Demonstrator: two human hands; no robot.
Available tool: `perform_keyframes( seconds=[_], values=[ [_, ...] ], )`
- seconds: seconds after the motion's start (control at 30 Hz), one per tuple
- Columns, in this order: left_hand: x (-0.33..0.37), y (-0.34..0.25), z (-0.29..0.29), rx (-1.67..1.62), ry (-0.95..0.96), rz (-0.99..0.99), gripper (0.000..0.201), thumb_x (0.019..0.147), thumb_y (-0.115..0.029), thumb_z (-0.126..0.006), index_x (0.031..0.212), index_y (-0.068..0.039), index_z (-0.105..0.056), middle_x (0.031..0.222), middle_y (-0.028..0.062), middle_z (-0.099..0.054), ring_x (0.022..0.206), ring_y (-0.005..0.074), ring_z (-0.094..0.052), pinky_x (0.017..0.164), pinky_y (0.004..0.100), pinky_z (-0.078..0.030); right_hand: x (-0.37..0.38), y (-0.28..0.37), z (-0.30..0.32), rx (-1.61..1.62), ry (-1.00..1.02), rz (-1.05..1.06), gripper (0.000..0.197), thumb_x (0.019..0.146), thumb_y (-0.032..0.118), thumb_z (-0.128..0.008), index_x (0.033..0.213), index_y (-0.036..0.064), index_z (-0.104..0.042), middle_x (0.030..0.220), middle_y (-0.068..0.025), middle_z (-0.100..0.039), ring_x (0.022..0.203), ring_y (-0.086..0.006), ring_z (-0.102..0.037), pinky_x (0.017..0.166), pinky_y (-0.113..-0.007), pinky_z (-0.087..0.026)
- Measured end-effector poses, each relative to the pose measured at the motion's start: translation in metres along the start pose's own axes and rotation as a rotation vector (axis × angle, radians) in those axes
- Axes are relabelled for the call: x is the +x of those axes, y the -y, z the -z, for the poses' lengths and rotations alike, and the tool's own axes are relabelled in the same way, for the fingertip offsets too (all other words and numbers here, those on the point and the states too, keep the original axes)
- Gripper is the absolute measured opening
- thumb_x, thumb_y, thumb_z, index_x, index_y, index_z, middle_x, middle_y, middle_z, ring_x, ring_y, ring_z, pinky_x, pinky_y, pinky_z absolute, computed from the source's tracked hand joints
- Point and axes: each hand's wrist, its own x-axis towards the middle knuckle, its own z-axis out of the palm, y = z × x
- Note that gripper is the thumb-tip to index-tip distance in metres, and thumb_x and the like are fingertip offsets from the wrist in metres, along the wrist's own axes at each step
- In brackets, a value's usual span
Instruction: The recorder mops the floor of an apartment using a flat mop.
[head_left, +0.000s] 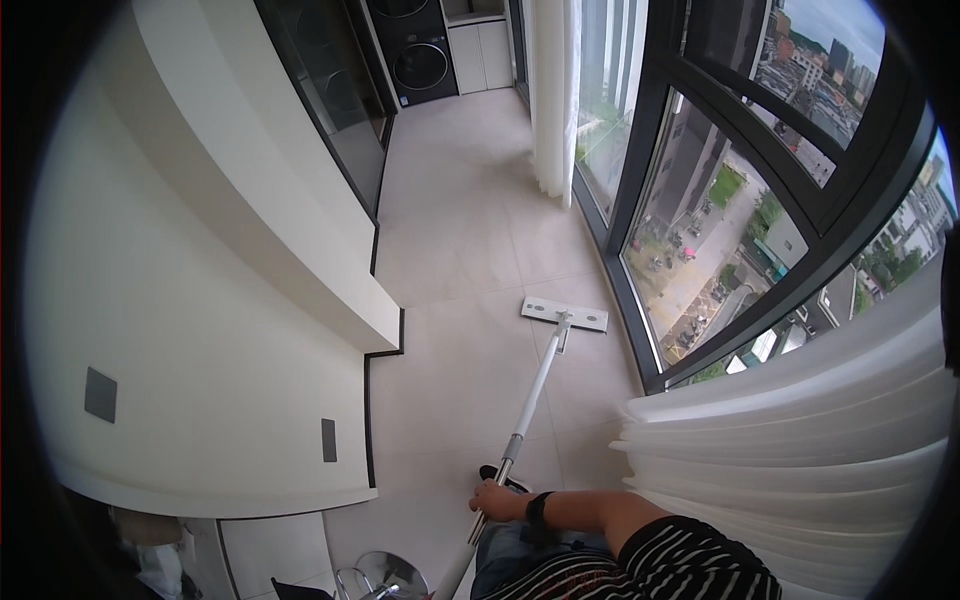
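Note:
A flat mop has its wide white head on the pale tiled floor, close to the window side. From the head its white and silver pole slants back toward me. My right hand is closed around the metal section of the pole, with a dark band on the wrist. Below this hand the pole runs on to the lower edge of the head view. My left hand is out of the picture. The tip of a dark shoe shows beside the pole.
Tall dark-framed windows line the right, with white curtains reaching the floor. A cream wall juts out at left. A black washing machine stands at the far end. Near the lower edge is a round metal stool base.

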Motion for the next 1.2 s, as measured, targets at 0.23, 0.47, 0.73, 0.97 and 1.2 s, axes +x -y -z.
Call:
perform_keyframes(
  seconds=[0.23, 0.47, 0.73, 0.97, 1.2],
  values=[
    [0.104, -0.162, -0.072, -0.085, 0.274, -0.264, 0.048, 0.090, -0.023, -0.055, 0.133, -0.008, -0.040, 0.095, 0.0068, -0.060, 0.088, 0.0120, -0.057, 0.067, 0.0196, -0.047, 0.064, -0.119, 0.150, -0.046, 0.093, -0.406, 0.026, 0.075, 0.011, -0.063, 0.101, 0.0168, -0.059, 0.110, -0.0098, -0.051, 0.115, -0.0285, -0.042, 0.090, -0.056, -0.041],
    [0.101, -0.332, -0.160, 0.272, 0.150, -0.364, 0.053, 0.094, -0.025, -0.048, 0.139, -0.002, -0.030, 0.093, 0.0049, -0.059, 0.075, 0.0089, -0.056, 0.058, 0.0179, -0.043, 0.127, -0.215, 0.247, -0.016, -0.090, -0.424, 0.028, 0.078, 0.012, -0.062, 0.105, 0.0182, -0.059, 0.118, -0.0085, -0.046, 0.123, -0.0274, -0.034, 0.096, -0.060, -0.035],
    [0.241, -0.447, -0.265, -0.085, 0.279, -0.068, 0.058, 0.091, -0.013, -0.048, 0.142, -0.021, -0.022, 0.083, 0.0102, -0.049, 0.061, 0.0165, -0.046, 0.052, 0.0255, -0.039, 0.135, -0.384, 0.356, -0.085, -0.083, -0.465, 0.028, 0.081, 0.011, -0.059, 0.107, 0.0176, -0.058, 0.124, -0.0094, -0.043, 0.134, -0.0265, -0.023, 0.098, -0.062, -0.033],
    [0.286, -0.479, -0.330, -0.102, 0.299, -0.089, 0.060, 0.091, -0.013, -0.052, 0.143, -0.021, -0.024, 0.077, 0.0063, -0.049, 0.058, 0.0121, -0.044, 0.052, 0.0229, -0.038, 0.126, -0.456, 0.405, -0.168, -0.029, -0.466, 0.028, 0.081, 0.007, -0.053, 0.108, 0.0116, -0.056, 0.114, -0.0123, -0.047, 0.128, -0.0267, -0.030, 0.093, -0.056, -0.040],
    [0.103, -0.462, -0.238, 0.223, -0.033, 0.044, 0.054, 0.089, -0.017, -0.055, 0.139, -0.013, -0.035, 0.078, -0.0023, -0.056, 0.058, 0.0064, -0.050, 0.045, 0.0195, -0.039, 0.129, -0.297, 0.348, 0.109, 0.177, -0.066, 0.023, 0.082, 0.015, -0.056, 0.105, 0.0131, -0.054, 0.090, -0.0114, -0.051, 0.094, -0.0289, -0.050, 0.070, -0.038, -0.052]
  ],
)
